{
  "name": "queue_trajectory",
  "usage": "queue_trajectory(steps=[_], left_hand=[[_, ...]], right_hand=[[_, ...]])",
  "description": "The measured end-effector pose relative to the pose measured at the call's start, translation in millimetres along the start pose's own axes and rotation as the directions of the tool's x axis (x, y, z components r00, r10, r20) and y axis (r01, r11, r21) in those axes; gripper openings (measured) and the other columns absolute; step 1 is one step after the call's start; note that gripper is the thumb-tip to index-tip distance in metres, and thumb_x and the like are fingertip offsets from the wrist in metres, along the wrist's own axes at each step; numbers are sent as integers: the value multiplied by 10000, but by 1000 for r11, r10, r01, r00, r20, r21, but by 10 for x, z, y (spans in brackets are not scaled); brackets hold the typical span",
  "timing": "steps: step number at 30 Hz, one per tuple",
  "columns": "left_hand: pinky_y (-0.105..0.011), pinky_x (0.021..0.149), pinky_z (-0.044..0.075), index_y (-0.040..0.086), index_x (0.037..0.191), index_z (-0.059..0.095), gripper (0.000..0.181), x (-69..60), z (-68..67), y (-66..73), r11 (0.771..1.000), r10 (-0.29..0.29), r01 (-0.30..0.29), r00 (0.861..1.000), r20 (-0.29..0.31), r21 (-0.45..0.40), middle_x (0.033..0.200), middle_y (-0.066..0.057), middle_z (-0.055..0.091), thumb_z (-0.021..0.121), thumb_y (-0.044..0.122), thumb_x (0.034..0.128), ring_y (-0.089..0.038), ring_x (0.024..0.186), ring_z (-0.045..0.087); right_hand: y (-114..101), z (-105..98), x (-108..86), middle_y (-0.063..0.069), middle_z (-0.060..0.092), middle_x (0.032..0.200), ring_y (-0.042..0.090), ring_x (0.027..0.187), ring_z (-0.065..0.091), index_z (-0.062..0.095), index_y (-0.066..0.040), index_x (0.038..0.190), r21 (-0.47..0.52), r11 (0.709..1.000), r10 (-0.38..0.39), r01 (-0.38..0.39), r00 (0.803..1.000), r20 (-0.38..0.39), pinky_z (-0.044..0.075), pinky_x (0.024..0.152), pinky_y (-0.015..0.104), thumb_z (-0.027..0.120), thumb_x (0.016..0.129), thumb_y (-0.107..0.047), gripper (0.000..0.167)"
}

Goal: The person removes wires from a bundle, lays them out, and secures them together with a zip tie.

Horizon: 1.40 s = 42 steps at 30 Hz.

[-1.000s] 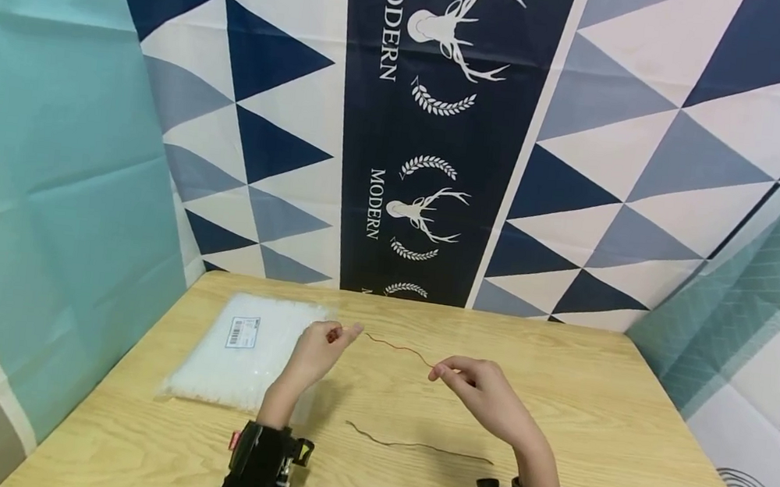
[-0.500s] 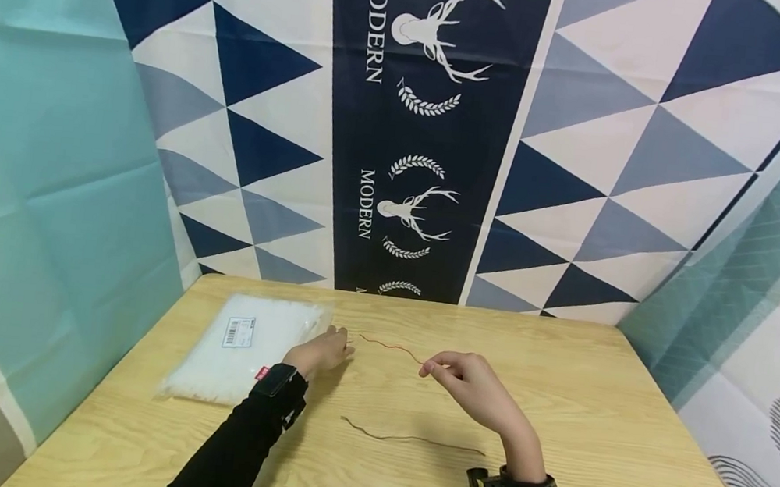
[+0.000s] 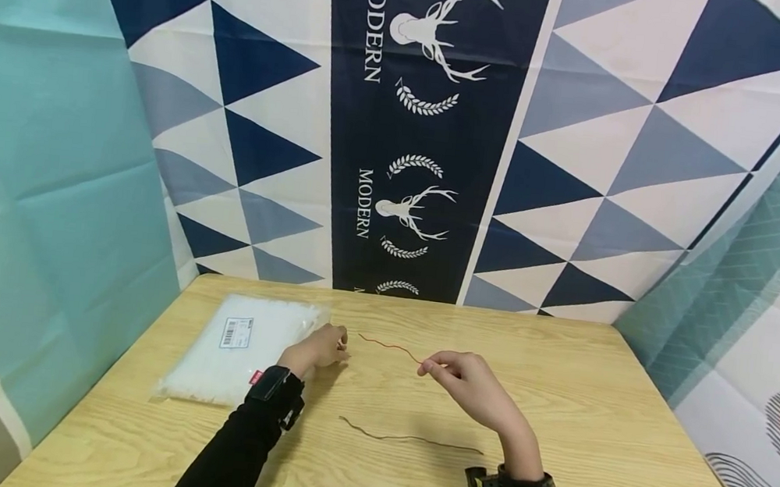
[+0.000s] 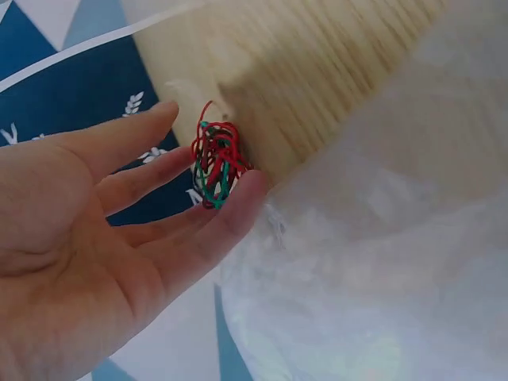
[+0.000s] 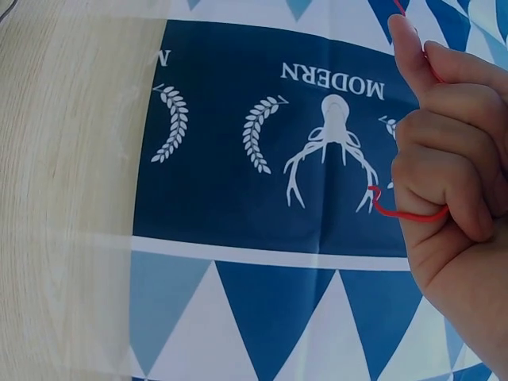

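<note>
A thin, wavy red wire (image 3: 387, 345) stretches leftward from the thumb and index finger of my right hand (image 3: 477, 393), which pinch it. In the right wrist view, the red wire's tail (image 5: 409, 214) comes out from under the curled lower fingers. My left hand (image 3: 319, 349) is low beside the bag's right edge. Its fingers spread around a tangled bundle of red and green wires (image 4: 214, 163). The fingertips meet the bundle's edges, and the fingers are fairly straight. A dark, wavy wire (image 3: 406, 439) lies on the table between the forearms.
A clear plastic bag (image 3: 245, 355) with white contents and a label lies on the left of the wooden table (image 3: 528, 351). A patterned cloth (image 3: 435, 138) hangs behind the table's far edge, with a teal curtain (image 3: 70, 126) at left.
My left hand left the far end of the red wire, moved down beside the bag, and its fingers opened around the bundle. The right hand keeps its pinch; the view shifted slightly.
</note>
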<state>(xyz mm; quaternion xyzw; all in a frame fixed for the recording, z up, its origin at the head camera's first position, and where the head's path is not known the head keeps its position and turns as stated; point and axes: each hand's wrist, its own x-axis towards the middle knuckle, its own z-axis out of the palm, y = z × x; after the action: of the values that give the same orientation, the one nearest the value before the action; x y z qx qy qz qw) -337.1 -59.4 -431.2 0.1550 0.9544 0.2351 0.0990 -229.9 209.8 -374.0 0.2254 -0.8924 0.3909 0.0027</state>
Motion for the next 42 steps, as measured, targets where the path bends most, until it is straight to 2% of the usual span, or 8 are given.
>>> queue_trajectory(steps=[7,11,13,17,20,25,31,42], left_hand=[[-349,691,468,-20,1254,555,304,-39,-76,-59,991,18,-22,999,-30,-132,1148,-249,603,537,80,967,-258,805,576],[-453,841,511,37,1284,545,310,-125,-159,-31,985,24,-57,980,-196,-162,1301,-242,551,508,43,976,-385,1091,592],[-415,814,526,63,1296,545,325,-179,-183,46,975,21,-97,934,-355,-197,1296,-196,575,477,14,982,-355,1082,611],[-386,893,535,71,1201,627,271,-363,-123,370,920,151,-348,738,-658,-180,1208,-123,652,490,19,974,-284,1101,625],[-382,1009,483,91,1150,659,220,-543,-15,686,865,361,-502,644,-675,-16,1177,-67,676,527,101,974,-230,1127,617],[-337,1047,452,125,1216,634,259,-708,170,1011,790,608,-548,642,-467,276,1116,22,695,525,190,991,-125,1076,622],[-156,743,482,126,1237,608,265,-708,282,1034,816,577,-520,704,-414,253,1000,44,663,481,174,1010,-73,877,558],[-102,474,135,152,970,626,58,-664,217,926,743,666,-557,555,-498,372,519,73,432,570,164,961,10,486,164]], right_hand=[[20,15,27,-80,273,536,36,485,218,708,-164,982,-20,1000,7,-7,1000,6,265,500,220,489,1008,-327,274],[15,23,37,-82,280,536,37,487,221,710,-163,975,-25,1000,17,-17,1000,-1,265,505,214,492,1009,-307,264],[15,28,39,-83,283,535,37,486,220,711,-159,969,-36,999,22,-22,1000,-7,264,504,211,494,1010,-287,256],[22,41,41,-83,280,521,38,469,211,710,-156,949,-88,996,30,-32,999,-19,262,483,211,496,1010,-253,243],[16,56,42,-83,287,507,37,450,219,707,-163,935,-117,992,38,-42,999,-38,274,477,209,501,1007,-238,231],[-20,76,49,-85,319,514,22,445,247,704,-121,1004,-135,991,13,-24,996,-83,296,491,201,506,1005,-209,217],[-39,96,64,-86,324,521,13,456,248,698,-103,980,-120,993,3,-14,995,-96,299,506,194,499,1009,-237,241],[-10,39,21,-131,277,544,-32,485,214,663,-218,881,-60,986,-161,155,982,-103,283,500,177,489,1012,-254,220]])
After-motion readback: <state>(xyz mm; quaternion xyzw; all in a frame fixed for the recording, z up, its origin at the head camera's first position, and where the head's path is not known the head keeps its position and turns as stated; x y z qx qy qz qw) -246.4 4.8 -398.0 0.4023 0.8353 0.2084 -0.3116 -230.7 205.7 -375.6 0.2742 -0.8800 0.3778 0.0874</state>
